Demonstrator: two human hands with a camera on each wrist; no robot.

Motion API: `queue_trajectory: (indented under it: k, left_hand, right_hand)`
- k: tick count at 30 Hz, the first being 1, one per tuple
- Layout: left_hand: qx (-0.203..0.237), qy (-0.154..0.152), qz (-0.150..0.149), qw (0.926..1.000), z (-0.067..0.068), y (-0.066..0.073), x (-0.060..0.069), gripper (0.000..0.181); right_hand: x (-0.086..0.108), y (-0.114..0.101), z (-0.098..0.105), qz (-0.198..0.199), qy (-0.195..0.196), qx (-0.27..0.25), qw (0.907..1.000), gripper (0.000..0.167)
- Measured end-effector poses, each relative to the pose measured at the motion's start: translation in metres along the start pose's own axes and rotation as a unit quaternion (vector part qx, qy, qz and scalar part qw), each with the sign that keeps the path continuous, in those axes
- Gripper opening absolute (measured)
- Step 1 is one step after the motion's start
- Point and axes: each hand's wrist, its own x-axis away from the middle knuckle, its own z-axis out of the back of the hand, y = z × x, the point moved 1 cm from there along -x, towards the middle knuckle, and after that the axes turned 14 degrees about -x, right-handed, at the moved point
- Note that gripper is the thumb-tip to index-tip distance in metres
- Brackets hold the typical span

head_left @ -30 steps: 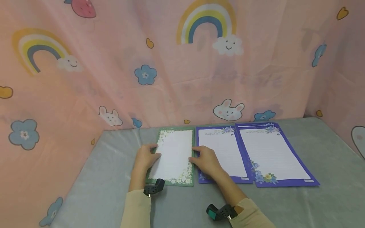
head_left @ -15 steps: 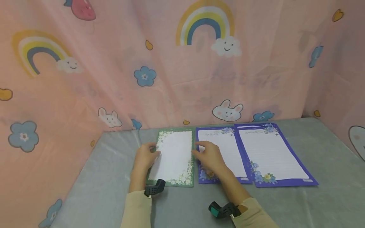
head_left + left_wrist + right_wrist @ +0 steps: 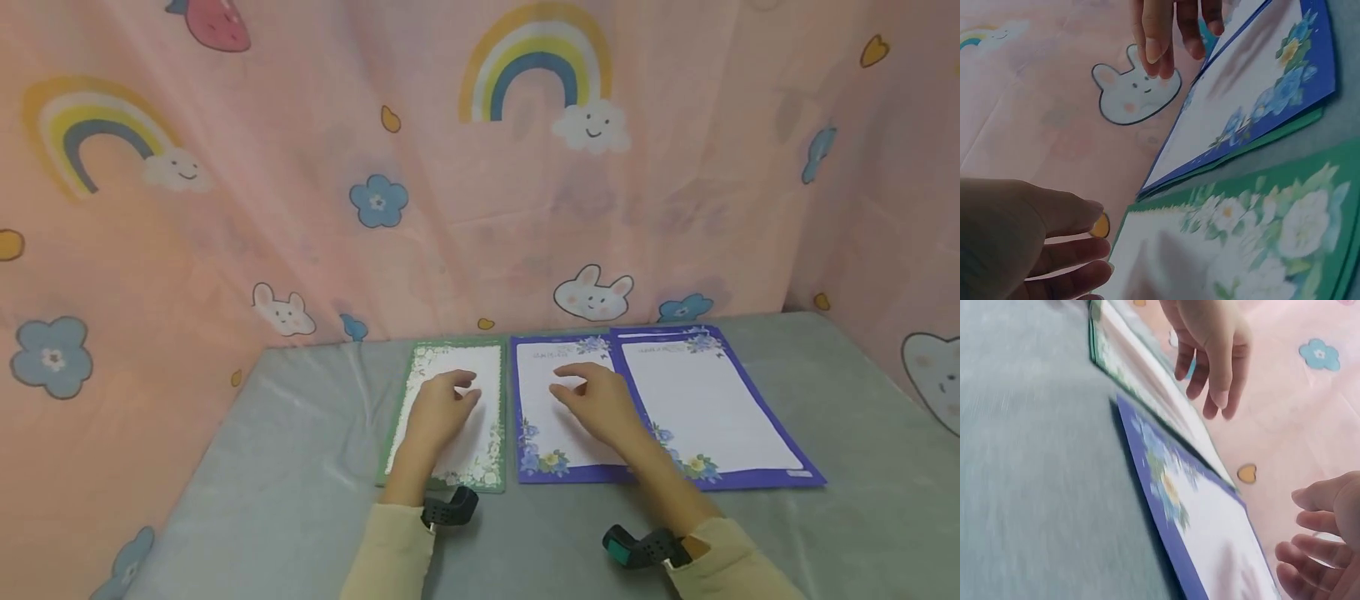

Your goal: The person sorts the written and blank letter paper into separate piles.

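Note:
In the head view, a green-bordered sheet of stationery paper [image 3: 489,417] with white flowers lies at the left; its layered edge in the right wrist view suggests a stack. My left hand [image 3: 437,414] hovers over it, fingers loosely bent, holding nothing. Beside it lies a purple-bordered sheet of letter paper [image 3: 542,425] with blue and yellow flowers. Above that one my right hand [image 3: 603,408] hangs with relaxed fingers and nothing in its grasp. A green edge [image 3: 1297,128] shows beneath the purple sheet in the left wrist view.
Further right, more purple-bordered sheets [image 3: 712,408] overlap, with another top edge peeking out behind. Grey cloth [image 3: 300,467] covers the table. A pink patterned curtain [image 3: 450,250] rises along the back and sides. Each wrist wears a black camera band [image 3: 450,507].
My right hand has let go of the green stack's right edge and moved right above the purple sheet. The left hand has left the stack's left edge and shifted right over it.

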Motion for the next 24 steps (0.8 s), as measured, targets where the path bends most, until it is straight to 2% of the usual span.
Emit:
queue_trajectory:
  k: [5, 11, 24]
  left_hand:
    - [0.021, -0.015, -0.03, 0.9992, -0.017, 0.015, 0.003, 0.032]
    - [0.039, -0.022, -0.034, 0.9984, -0.027, 0.03, 0.008, 0.032]
    - [0.012, -0.024, -0.041, 0.9988, -0.038, 0.033, 0.008, 0.031]
  right_hand:
    - [0.005, 0.013, 0.021, 0.007, 0.021, 0.045, 0.9987, 0.033]
    - [0.012, 0.026, 0.039, 0.0, 0.039, 0.068, 0.9969, 0.035]
    - [0.024, 0.047, 0.059, -0.028, 0.059, 0.072, 0.9953, 0.039]
